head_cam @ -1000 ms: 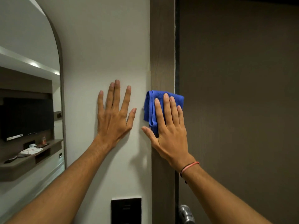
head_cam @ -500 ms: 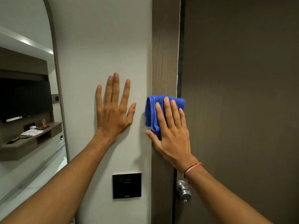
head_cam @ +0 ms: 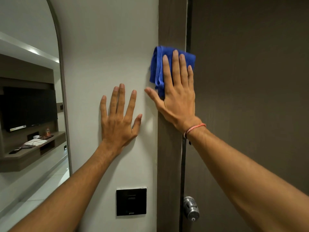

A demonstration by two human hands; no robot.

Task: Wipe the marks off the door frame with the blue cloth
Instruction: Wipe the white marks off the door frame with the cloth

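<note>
I see the right hand (head_cam: 178, 97) pressing the folded blue microfibre cloth (head_cam: 158, 67) flat against the dark brown wooden door frame (head_cam: 168, 156), and the change from half a second ago is clear: then the cloth sat level with the left hand's fingertips, now it rides well above them, so I read this as an upward stroke along the frame. The right fingers (head_cam: 175, 67) lie extended and close together over the cloth, pinning it under the palm rather than curling around it; the thumb is splayed out to the left onto the pale grey wall (head_cam: 108, 47). The cloth spans the whole face of the frame, its left fold overhanging onto the wall and its right corner crossing the dark gap onto the brown door (head_cam: 250, 97). The left hand (head_cam: 119, 121) rests on the wall as before, fingers spread and holding nothing, which I take as bracing. I cannot make out any marks on the bare frame above or below the cloth in this light, so I cannot say how much is cleaned; my judgement is that the wiping is under way and that the stretch down towards the round silver door knob (head_cam: 191, 208) may need a pass too.
</note>
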